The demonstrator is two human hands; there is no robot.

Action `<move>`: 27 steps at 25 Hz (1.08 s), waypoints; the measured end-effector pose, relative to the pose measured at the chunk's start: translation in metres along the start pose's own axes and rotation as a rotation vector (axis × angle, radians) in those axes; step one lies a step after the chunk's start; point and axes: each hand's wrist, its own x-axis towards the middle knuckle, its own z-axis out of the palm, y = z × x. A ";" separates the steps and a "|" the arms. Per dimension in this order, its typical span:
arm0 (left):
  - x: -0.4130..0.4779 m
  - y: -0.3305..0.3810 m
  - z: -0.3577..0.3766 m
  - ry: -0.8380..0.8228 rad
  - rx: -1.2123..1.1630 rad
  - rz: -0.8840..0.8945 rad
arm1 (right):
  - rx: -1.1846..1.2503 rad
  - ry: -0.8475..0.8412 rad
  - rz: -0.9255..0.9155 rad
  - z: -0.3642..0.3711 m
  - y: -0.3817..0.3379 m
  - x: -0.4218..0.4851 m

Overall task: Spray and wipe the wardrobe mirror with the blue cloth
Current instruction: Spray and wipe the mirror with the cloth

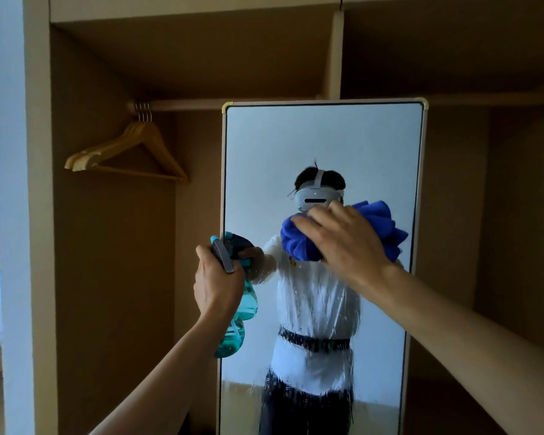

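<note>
You are pressing a bunched, bright blue cloth [380, 227] against the glass of the tall, pale-framed rectangular mirror [327, 146] with your right hand [343, 237]. The grip of that hand is released: the fingers are lying spread and fairly straight over the cloth, pushing it flat against the glass rather than curling round it. The cloth is sitting in the middle height of the mirror, towards its right side, and folds of it are bulging out past your fingertips and past the back of your hand.

Your left hand [215, 277] is clenching its grip round the neck of a translucent teal plastic spray bottle [237, 321], with the grey trigger [223, 255] showing above your fingers. You are holding the bottle upright just at the mirror's left edge (whether it is touching the frame cannot be told), its nozzle pointing at the glass.

Wet streaks [314, 296] are showing on the glass below the cloth, down the middle of the mirror.

The mirror is standing inside a brown wooden wardrobe [107, 246]. To its upper left, a few light wooden coat hangers [132, 149] are hanging together from a pale rail [186, 105].
</note>
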 end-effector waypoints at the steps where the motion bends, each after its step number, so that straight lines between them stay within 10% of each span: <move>1: -0.001 0.001 0.000 0.001 0.000 0.001 | -0.001 -0.006 -0.006 0.001 -0.003 -0.006; 27: -0.010 -0.001 0.004 0.047 0.055 0.036 | 0.055 -0.008 -0.034 -0.015 0.048 -0.037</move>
